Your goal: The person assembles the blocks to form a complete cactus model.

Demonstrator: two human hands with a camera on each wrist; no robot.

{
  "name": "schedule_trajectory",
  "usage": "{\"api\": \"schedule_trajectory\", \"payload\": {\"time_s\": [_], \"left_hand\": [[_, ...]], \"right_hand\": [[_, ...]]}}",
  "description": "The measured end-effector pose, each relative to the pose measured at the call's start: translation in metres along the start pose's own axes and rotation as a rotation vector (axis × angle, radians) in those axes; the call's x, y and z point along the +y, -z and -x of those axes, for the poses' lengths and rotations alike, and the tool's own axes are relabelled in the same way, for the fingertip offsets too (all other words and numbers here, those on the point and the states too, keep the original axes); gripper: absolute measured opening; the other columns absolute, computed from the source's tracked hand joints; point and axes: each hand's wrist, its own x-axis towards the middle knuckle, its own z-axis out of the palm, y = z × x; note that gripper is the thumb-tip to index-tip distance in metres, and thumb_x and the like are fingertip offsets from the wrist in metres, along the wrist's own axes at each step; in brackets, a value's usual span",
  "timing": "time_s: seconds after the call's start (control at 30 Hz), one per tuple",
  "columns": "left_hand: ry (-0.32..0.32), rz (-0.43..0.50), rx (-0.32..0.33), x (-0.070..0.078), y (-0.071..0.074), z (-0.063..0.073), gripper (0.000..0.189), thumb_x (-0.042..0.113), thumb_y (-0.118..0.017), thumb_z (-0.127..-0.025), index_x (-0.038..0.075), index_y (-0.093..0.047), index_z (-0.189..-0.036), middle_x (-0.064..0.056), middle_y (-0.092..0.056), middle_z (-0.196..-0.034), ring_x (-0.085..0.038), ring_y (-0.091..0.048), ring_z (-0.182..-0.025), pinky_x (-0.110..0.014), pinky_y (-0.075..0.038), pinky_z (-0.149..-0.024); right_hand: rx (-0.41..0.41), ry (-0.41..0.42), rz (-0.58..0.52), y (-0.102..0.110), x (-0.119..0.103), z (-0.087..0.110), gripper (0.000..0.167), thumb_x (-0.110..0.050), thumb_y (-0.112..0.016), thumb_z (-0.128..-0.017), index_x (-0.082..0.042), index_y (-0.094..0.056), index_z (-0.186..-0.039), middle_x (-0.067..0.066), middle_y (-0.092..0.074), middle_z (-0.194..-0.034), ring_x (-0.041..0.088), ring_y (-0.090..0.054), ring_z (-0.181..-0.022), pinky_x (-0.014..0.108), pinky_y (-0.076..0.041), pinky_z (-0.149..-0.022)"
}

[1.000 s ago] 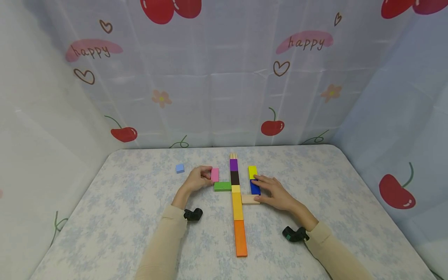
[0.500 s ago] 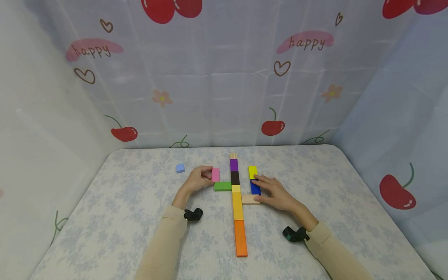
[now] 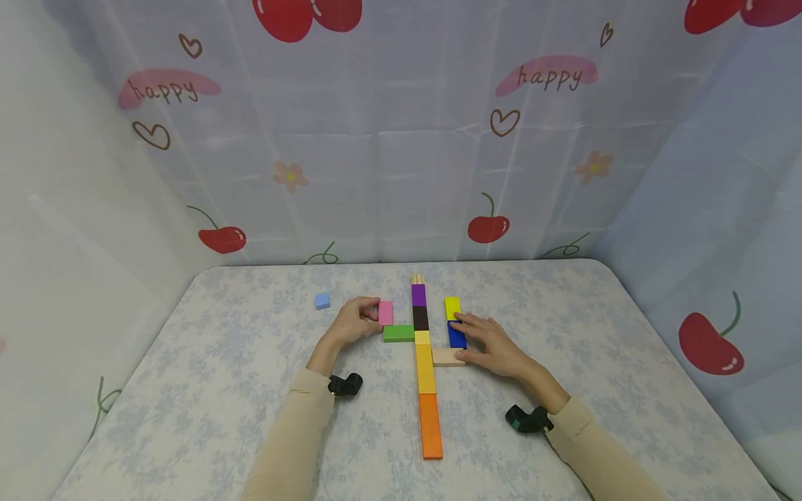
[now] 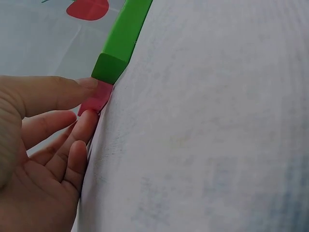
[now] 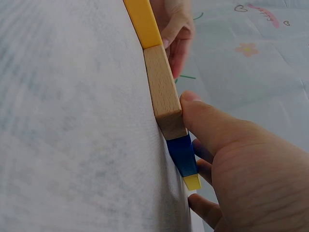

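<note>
Colored wooden blocks form a long column with side arms. My left hand holds the small pink block by its left side, thumb near the green block and fingertips farther along. The pink block stands at the green block's outer end. On the other side, my right hand rests its fairly straight fingers along the blue block and yellow block. In the right wrist view its thumb touches the outer end of the plain wood block.
The column runs from an orange block through amber, black and purple pieces to thin pale sticks. A light blue block lies alone left of my left hand. A printed curtain hangs behind the table.
</note>
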Motion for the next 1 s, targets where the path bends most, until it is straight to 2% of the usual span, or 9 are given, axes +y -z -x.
{"api": "schedule_trajectory", "payload": {"time_s": [0.17,0.27,0.4,0.5,0.57,0.63,0.83,1.0], "left_hand": [[-0.005,0.008,0.013,0.002,0.004,0.004,0.062,0.001,-0.074,-0.082,0.003,-0.052,-0.14,-0.014,-0.065,-0.108,-0.022,-0.061,-0.095,-0.029,-0.05,-0.077],[-0.011,0.027,0.044,0.004,0.011,0.008,0.061,0.004,-0.073,-0.084,0.006,-0.052,-0.141,-0.015,-0.063,-0.116,-0.024,-0.062,-0.099,-0.03,-0.052,-0.078],[-0.048,0.067,0.124,0.01,0.025,0.014,0.058,0.004,-0.072,-0.086,0.006,-0.052,-0.141,-0.017,-0.056,-0.131,-0.029,-0.06,-0.105,-0.034,-0.052,-0.083],[-0.087,0.072,0.213,0.012,0.038,0.016,0.053,0.003,-0.071,-0.086,0.005,-0.055,-0.137,-0.019,-0.053,-0.136,-0.031,-0.057,-0.108,-0.038,-0.047,-0.089],[-0.091,0.064,0.272,0.011,0.047,0.017,0.051,0.002,-0.071,-0.086,0.006,-0.057,-0.135,-0.019,-0.052,-0.136,-0.031,-0.056,-0.108,-0.039,-0.044,-0.09],[-0.078,0.055,0.32,0.008,0.054,0.018,0.05,0.003,-0.071,-0.086,0.007,-0.057,-0.134,-0.018,-0.052,-0.135,-0.032,-0.054,-0.108,-0.039,-0.044,-0.089],[-0.013,0.005,0.406,-0.008,0.067,0.02,0.051,0.007,-0.071,-0.087,0.005,-0.055,-0.136,-0.018,-0.043,-0.137,-0.033,-0.045,-0.11,-0.043,-0.043,-0.086],[0.055,-0.033,0.43,-0.026,0.072,0.019,0.053,0.008,-0.07,-0.087,0.002,-0.054,-0.137,-0.022,-0.04,-0.136,-0.035,-0.044,-0.112,-0.048,-0.044,-0.088]], "right_hand": [[-0.006,0.003,0.001,0.0,0.0,0.0,0.059,-0.034,-0.07,-0.09,-0.011,-0.053,-0.141,0.017,-0.04,-0.153,0.042,-0.031,-0.144,0.071,-0.011,-0.112],[-0.01,0.008,-0.004,0.001,0.0,0.0,0.059,-0.033,-0.07,-0.09,-0.01,-0.053,-0.142,0.017,-0.039,-0.154,0.042,-0.03,-0.144,0.071,-0.011,-0.112],[-0.012,0.008,-0.004,0.002,-0.001,-0.001,0.059,-0.033,-0.07,-0.09,-0.01,-0.053,-0.142,0.018,-0.039,-0.154,0.042,-0.029,-0.144,0.071,-0.011,-0.112],[-0.015,0.004,-0.003,0.002,-0.001,-0.001,0.059,-0.033,-0.07,-0.091,-0.01,-0.053,-0.142,0.018,-0.039,-0.154,0.042,-0.029,-0.144,0.071,-0.011,-0.112],[-0.018,0.001,-0.004,0.002,-0.001,0.0,0.059,-0.033,-0.07,-0.09,-0.01,-0.052,-0.142,0.018,-0.039,-0.154,0.042,-0.029,-0.144,0.071,-0.011,-0.112],[-0.016,0.0,0.0,0.002,0.0,0.0,0.059,-0.033,-0.069,-0.091,-0.01,-0.053,-0.142,0.018,-0.039,-0.154,0.042,-0.029,-0.144,0.071,-0.011,-0.112],[-0.01,0.001,0.003,0.002,0.0,0.0,0.059,-0.033,-0.07,-0.09,-0.01,-0.053,-0.142,0.018,-0.04,-0.153,0.042,-0.03,-0.144,0.071,-0.011,-0.112],[-0.01,0.0,0.007,0.001,0.0,0.0,0.058,-0.033,-0.07,-0.09,-0.01,-0.053,-0.141,0.017,-0.041,-0.153,0.042,-0.03,-0.144,0.072,-0.011,-0.112]]}}
